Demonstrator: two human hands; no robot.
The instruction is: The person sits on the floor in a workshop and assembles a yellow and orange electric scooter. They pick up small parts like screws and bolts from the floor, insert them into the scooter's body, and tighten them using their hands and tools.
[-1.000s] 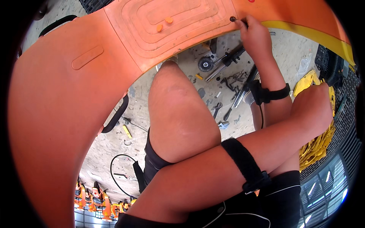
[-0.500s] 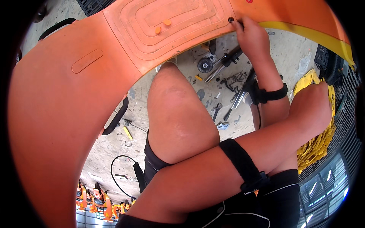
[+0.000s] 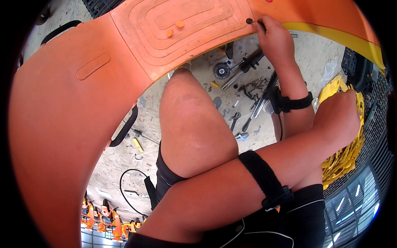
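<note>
A large curved orange plastic body panel [image 3: 53,120] arches across the view in front of me. At its far right section, my right hand [image 3: 278,39] is pinched beside a small dark hole [image 3: 249,21]. Whatever lies between thumb and finger is too small to name. Two orange plugs [image 3: 179,24] lie on the panel's ridged middle section. My left forearm crosses my lap toward the right, and my left hand [image 3: 341,113] appears bent near my right knee, its fingers hidden. Each forearm wears a black strap [image 3: 264,177].
On the stained floor lie a wheel-like disc [image 3: 222,71], metal rods [image 3: 232,79], an adjustable wrench [image 3: 241,137] and a yellow-handled tool [image 3: 138,144]. Crumpled yellow material [image 3: 341,165] is at the right. Black handles [image 3: 126,128] project from the panel; orange karts [image 3: 111,221] stand at lower left.
My right fingertips have drawn slightly right, away from the hole, leaving it more exposed. The panel has shifted a little left in view. My left arm stays in place.
</note>
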